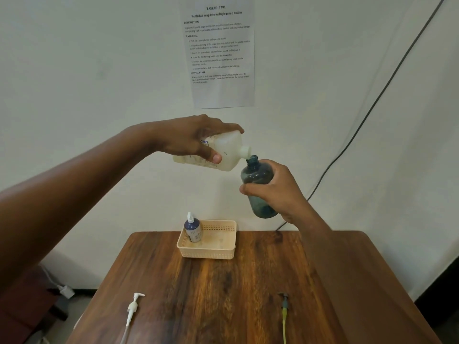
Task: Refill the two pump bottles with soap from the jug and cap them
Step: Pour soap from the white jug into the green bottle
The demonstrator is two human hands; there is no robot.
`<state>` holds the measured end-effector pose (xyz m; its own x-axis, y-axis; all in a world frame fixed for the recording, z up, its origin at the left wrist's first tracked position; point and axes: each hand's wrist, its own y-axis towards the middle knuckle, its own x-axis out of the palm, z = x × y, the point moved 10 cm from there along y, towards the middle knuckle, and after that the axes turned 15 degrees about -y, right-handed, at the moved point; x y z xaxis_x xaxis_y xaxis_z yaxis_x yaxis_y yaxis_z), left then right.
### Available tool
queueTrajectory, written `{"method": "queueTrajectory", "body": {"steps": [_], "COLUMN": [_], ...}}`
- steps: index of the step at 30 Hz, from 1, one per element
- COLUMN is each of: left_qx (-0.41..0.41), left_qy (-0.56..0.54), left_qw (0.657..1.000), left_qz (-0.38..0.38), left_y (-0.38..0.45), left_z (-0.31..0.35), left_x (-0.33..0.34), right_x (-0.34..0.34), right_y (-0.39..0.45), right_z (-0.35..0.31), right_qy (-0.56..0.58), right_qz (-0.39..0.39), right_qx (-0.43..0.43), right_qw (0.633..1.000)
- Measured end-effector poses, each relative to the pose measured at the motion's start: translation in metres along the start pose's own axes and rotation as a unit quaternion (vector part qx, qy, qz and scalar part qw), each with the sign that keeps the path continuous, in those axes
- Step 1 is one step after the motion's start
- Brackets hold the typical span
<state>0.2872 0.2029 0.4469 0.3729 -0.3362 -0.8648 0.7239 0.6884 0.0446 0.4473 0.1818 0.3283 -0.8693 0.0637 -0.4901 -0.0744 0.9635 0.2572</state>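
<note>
My left hand [193, 140] grips a white translucent soap jug [227, 151], tipped almost flat with its spout pointing right and down. The spout touches the open mouth of a dark teal pump bottle [258, 187], which my right hand [280, 192] holds upright in the air above the table. A second dark blue bottle [193, 228] with a white pump fitted stands in the left corner of a beige basket [211, 253]. A loose white pump head [133, 307] lies on the table at the front left. Another pump head with a dark top and yellow tube [285, 311] lies at the front right.
The wooden table [223, 294] stands against a white wall carrying a printed task sheet [219, 50]. A black cable [372, 103] runs down the wall on the right. A white plug and cord [65, 291] lie on the floor to the left.
</note>
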Motion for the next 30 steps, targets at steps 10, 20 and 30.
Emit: {"method": "queueTrajectory", "body": {"steps": [10,20,30], "left_qx": [-0.002,-0.002,-0.008], "left_qy": [0.001,0.017,0.013], "left_qw": [1.000,1.000,1.000], "left_qz": [-0.006,-0.019,-0.022], "left_y": [0.002,0.003,0.002], "left_z": [0.002,0.003,0.003], "left_x": [-0.005,-0.005,-0.007], "right_x": [-0.003,-0.004,-0.004], "right_y": [-0.001,-0.004,-0.005], "right_z": [-0.005,-0.009,-0.014], "right_qy": [-0.004,0.006,0.009], "right_qz": [0.006,0.007,0.007], "right_qx": [-0.007,-0.014,-0.019], "right_qw": [1.000,1.000,1.000]}}
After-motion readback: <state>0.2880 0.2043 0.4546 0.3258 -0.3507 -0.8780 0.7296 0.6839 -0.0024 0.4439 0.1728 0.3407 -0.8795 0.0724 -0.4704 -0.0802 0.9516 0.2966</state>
